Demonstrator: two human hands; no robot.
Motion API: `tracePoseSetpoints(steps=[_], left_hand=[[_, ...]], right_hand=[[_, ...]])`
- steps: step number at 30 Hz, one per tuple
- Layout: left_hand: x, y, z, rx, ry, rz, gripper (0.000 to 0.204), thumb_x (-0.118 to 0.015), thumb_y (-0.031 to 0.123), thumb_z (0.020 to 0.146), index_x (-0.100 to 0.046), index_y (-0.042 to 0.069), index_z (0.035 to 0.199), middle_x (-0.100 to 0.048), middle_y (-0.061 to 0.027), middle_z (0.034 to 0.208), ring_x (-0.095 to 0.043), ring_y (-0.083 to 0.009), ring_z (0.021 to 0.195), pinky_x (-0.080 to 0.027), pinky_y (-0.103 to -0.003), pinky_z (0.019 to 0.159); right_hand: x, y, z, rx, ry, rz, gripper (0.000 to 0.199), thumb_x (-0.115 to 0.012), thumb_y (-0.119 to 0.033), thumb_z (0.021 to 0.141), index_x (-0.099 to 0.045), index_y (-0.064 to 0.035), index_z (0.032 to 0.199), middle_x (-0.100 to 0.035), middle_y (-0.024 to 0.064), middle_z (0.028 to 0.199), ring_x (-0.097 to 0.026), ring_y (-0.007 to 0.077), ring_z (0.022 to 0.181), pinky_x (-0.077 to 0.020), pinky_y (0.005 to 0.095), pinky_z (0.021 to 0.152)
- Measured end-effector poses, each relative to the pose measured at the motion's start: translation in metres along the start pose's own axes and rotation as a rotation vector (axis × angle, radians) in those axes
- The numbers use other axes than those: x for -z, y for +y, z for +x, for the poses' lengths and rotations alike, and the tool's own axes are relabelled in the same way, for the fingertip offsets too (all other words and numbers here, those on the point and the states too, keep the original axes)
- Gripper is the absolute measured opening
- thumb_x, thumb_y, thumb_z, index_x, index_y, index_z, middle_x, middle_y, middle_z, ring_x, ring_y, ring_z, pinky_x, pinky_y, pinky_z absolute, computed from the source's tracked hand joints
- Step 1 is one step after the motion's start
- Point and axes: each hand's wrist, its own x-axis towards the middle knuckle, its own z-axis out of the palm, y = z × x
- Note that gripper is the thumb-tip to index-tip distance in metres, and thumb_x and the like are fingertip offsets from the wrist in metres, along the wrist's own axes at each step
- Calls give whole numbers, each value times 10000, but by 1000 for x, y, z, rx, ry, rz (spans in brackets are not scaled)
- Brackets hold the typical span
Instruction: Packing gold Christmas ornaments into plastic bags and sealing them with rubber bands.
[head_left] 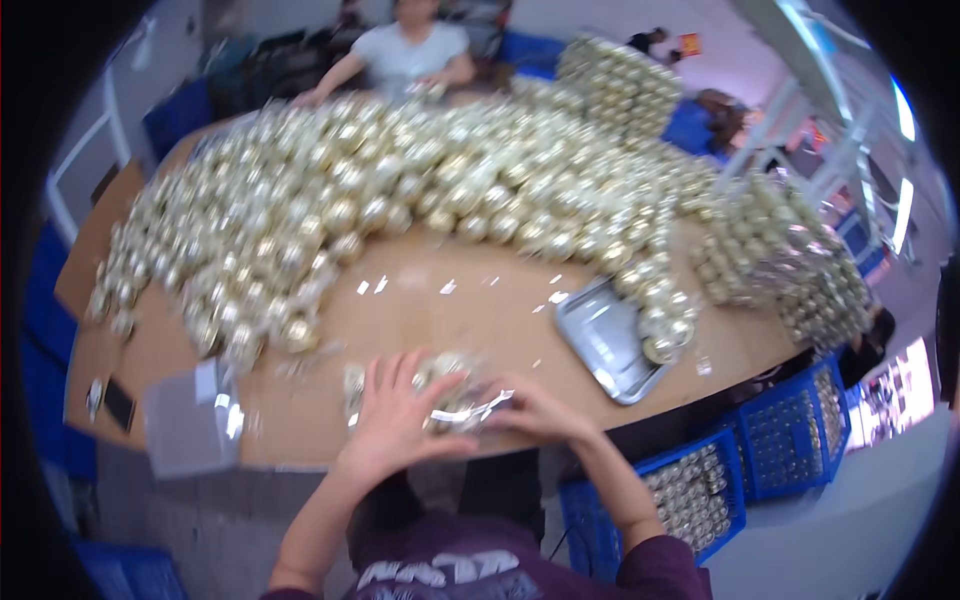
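One spread left hand [400, 410] and one curled right hand [530, 410] at glossy clear plastic film [478, 405]

The film is placed between the hands, near the front edge of the brown-topped desk [400, 320], beside a few shiny, pale gold round pieces [450, 368]; whether these are enclosed by it cannot be told through the glare. The left fingers are fanned out over the near side. The right fingers are bent at the film, but whether it is pinched cannot be told.

The step in hand is judged to be handling or arranging the film around the pieces; a steady hold by the left and a sure grip on the film by the right seem called for.

Free space is bounded beyond by a broad heap of clear-wrapped, pale gold balls [390, 170] and on the right by a rectangular silver-grey metal tray [605, 340]. Small white scraps [448, 287] are scattered between. At left, a flat translucent plastic sheet [180, 425] is seen overhanging the edge.
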Motion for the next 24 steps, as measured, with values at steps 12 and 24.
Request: tracePoseSetpoints(steps=[12,24], left_hand=[[3,40,24,103,323,-115,1039,-815,392,603,-266,116,1442,-334,-237,1320,-342,-394,1227,-278,-492,1034],[-16,-10,37,-112,932,-830,353,-771,276,793,-589,24,959,-543,-161,1206,-500,-326,1173,-367,-446,1029]], right_hand=[[-34,-18,-9,260,607,203,775,-714,-148,831,-220,-72,1423,-282,176,1439,-494,285,1201,-428,411,995],[-33,-62,33,632,518,258,330,-641,-56,853,-536,-53,1166,-351,223,1401,-473,373,1237,-414,486,1018]])
